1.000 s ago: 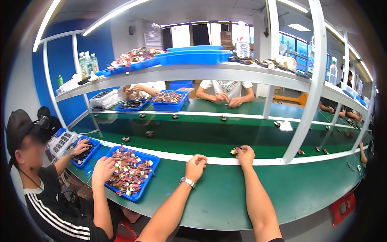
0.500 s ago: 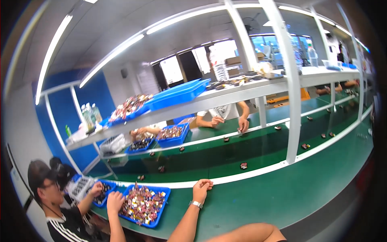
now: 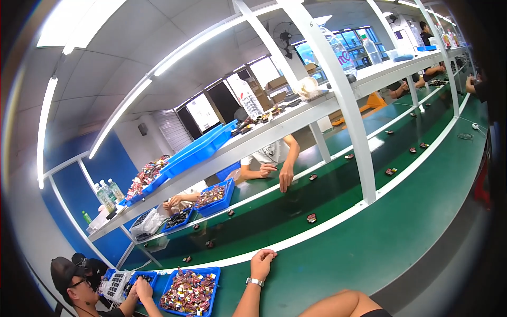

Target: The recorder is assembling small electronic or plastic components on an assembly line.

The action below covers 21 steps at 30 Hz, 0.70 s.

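My left hand [image 3: 262, 264], with a silver watch [image 3: 255, 281] on its wrist, rests on the green worktop beside the white rail [image 3: 296, 239]. Its fingers are curled closed; whatever may be inside them is hidden. My right arm [image 3: 343, 304] is bent at the lower edge, and its hand is out of the picture. Left of my left hand stands a blue tray [image 3: 215, 288] heaped with small reddish and yellow wired parts [image 3: 187, 293]. Beyond the rail, a small dark-red part [image 3: 311, 218] lies on the green belt [image 3: 264, 227].
A co-worker's hands [image 3: 140, 288] meet over a blue tray of black parts at left. Across the belt, another person's hands [image 3: 285, 177] hang near the far rail. A white post [image 3: 359, 153] rises from the near rail, under a shelf [image 3: 296, 119] with trays and bottles.
My view has tilted and shifted. My left hand stays by the rail, fingers still curled. The left co-worker's hands have come together, and the person opposite has lowered one hand over the belt.
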Each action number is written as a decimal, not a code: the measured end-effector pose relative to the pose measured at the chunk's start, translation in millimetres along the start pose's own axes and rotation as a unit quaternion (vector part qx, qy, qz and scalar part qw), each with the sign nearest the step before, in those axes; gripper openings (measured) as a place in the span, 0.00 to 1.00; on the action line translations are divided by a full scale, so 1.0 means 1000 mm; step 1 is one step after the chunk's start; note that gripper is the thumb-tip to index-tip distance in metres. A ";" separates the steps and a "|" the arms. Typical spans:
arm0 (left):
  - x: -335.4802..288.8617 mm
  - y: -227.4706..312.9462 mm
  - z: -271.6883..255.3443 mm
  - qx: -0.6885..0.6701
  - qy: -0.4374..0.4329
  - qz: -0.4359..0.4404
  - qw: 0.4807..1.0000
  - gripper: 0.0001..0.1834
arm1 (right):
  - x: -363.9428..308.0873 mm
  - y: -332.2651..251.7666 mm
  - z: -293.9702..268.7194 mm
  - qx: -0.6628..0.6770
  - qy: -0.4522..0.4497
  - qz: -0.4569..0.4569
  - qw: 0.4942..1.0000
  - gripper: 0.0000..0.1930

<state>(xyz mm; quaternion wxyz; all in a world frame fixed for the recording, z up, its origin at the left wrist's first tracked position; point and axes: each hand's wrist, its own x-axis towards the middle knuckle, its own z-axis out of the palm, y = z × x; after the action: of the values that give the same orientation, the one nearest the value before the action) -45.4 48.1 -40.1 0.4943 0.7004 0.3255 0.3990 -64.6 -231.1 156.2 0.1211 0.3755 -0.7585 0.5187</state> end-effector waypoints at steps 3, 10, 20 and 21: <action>0.003 -0.001 0.001 0.007 -0.007 0.007 1.000 0.06 | 0.006 -0.001 0.042 -0.047 0.192 -0.019 0.980 0.31; -0.001 -0.009 -0.006 0.031 0.000 -0.006 1.000 0.07 | -0.018 -0.007 0.054 -0.147 0.277 -0.044 0.949 0.33; -0.009 -0.006 -0.011 0.091 -0.007 0.031 0.995 0.07 | -0.058 -0.033 0.078 -0.293 0.168 -0.017 0.941 0.35; -0.010 -0.002 -0.011 0.097 -0.013 0.038 0.994 0.07 | -0.060 -0.032 0.083 -0.301 0.167 -0.022 0.939 0.35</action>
<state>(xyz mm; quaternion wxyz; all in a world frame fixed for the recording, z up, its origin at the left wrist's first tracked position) -59.9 45.0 -42.7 0.4125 0.7619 0.3296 0.3752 16.6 -283.4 108.2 0.3649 0.2460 -0.8395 0.3186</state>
